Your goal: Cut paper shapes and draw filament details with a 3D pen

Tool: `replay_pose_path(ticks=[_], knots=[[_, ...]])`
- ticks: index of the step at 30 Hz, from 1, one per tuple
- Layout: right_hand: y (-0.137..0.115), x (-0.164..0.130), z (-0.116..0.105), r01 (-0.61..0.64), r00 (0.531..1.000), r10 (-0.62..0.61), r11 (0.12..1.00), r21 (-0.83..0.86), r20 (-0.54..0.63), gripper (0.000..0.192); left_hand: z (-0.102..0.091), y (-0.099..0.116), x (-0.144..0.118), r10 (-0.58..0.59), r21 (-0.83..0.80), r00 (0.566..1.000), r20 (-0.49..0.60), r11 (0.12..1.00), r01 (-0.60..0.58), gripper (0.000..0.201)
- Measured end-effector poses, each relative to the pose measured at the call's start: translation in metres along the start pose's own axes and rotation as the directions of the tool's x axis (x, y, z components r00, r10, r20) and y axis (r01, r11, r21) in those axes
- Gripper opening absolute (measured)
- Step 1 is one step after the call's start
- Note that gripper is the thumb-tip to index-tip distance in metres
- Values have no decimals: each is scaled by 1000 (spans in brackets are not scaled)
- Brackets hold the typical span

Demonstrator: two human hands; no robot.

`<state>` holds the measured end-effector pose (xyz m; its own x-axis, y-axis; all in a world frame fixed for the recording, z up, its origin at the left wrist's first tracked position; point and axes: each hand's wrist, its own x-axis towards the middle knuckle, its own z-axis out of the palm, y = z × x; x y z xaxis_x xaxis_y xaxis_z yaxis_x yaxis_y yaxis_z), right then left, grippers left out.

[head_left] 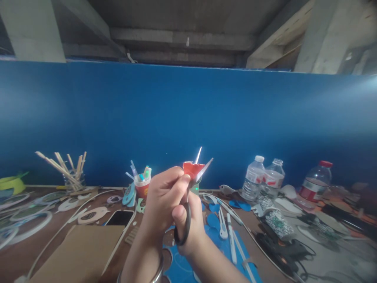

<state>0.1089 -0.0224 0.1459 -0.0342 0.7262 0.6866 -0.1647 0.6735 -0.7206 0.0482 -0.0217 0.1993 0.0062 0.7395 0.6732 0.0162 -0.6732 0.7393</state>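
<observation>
Left hand [165,196] pinching red piece [192,169], right hand [188,228] gripping open scissors [188,204], cluttered brown table [17,255], blue wall [188,122]

The scissors [188,204] show only blade tips and one black loop, the rest behind the left hand [163,196]; most of the red piece [192,169] sits behind the fingers; both forearms cut off at the bottom edge; right side of the table [338,251] blurred, clutter there unreadable; bottle [313,184] label too small to read.

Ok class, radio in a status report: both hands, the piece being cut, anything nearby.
Left hand pinches red piece. Right hand works scissors, blades open around it. Nothing blocking; bottles stand apart, right.
</observation>
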Motion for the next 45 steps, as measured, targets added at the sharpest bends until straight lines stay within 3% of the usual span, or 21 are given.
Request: replay_pose_path(ticks=[22,29,34,40,45], knots=[[-2,-1,-1,-45,998,39,985,-164,-44,63,-3,-3,-1,-22,8,1000,-6,1000,22,33],[-2,-1,-1,-43,999,41,997,-64,-30,59,-2,-1,-1,-2,10,1000,7,1000,2,33],[-4,2,-1,-26,1000,26,1000,17,10,56,-6,-4,0,72,95,997,7,993,-72,33],[2,0,-1,-27,1000,27,1000,3,-4,57,-10,-14,2,114,168,993,42,978,-120,33],[6,-2,-1,-37,999,36,998,-47,-33,59,-7,-10,2,99,130,994,48,986,-104,33]])
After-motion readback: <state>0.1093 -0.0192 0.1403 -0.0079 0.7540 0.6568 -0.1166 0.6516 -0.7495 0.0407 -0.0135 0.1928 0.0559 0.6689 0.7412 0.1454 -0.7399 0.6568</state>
